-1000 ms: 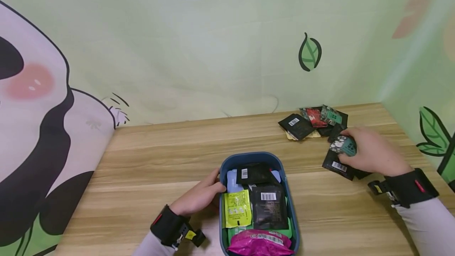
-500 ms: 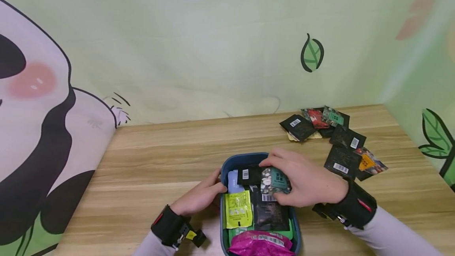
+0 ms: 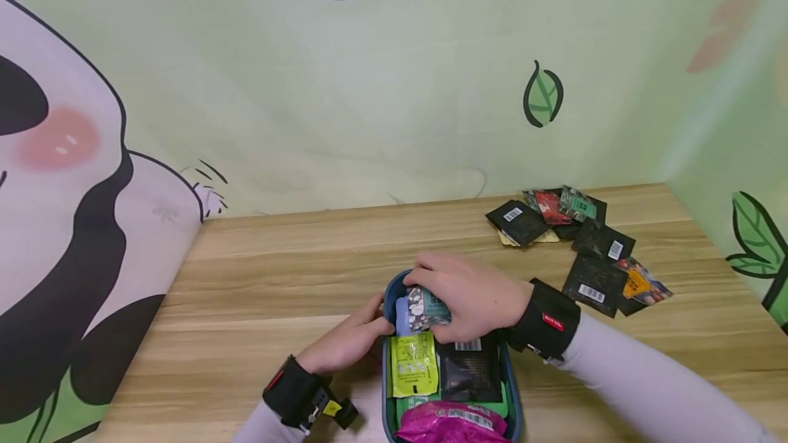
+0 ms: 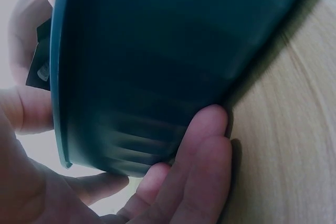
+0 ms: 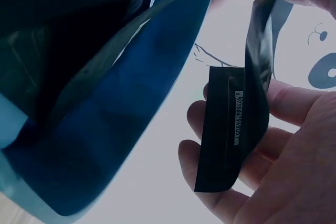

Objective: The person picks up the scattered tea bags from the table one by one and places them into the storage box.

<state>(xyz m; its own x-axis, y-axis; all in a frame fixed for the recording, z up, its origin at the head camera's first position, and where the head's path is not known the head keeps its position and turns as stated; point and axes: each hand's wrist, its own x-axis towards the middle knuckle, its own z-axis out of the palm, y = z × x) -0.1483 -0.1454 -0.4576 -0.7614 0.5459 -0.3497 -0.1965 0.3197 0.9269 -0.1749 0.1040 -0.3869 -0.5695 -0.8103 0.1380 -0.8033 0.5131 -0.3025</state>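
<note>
My left hand [image 3: 345, 342] grips the left side of a dark blue plastic bin [image 3: 514, 388], thumb at the rim and fingers against the outer wall [image 4: 136, 77] in the left wrist view. Over the bin's far end, my right hand [image 3: 473, 296] pinches a small sachet [image 3: 425, 310] with a pebble print and teal label. The right wrist view shows its black back [image 5: 223, 129] with a barcode, bent between the fingers. Inside the bin lie a yellow-green packet [image 3: 414, 364], a black barcoded sachet [image 3: 470, 371], a shiny magenta package [image 3: 452, 422] and a light blue item [image 3: 402, 316].
Loose sachets lie on the wooden table [image 3: 277, 265] at the back right: a black one [image 3: 518, 221], a red one [image 3: 550, 207], a green one [image 3: 577, 204], more black ones [image 3: 594, 284] and an orange-labelled one [image 3: 640, 282]. A printed backdrop [image 3: 369, 101] stands behind.
My right hand has carried the sachet leftward from the loose pile on the table to the bin's far end. My left hand keeps its hold on the bin's side.
</note>
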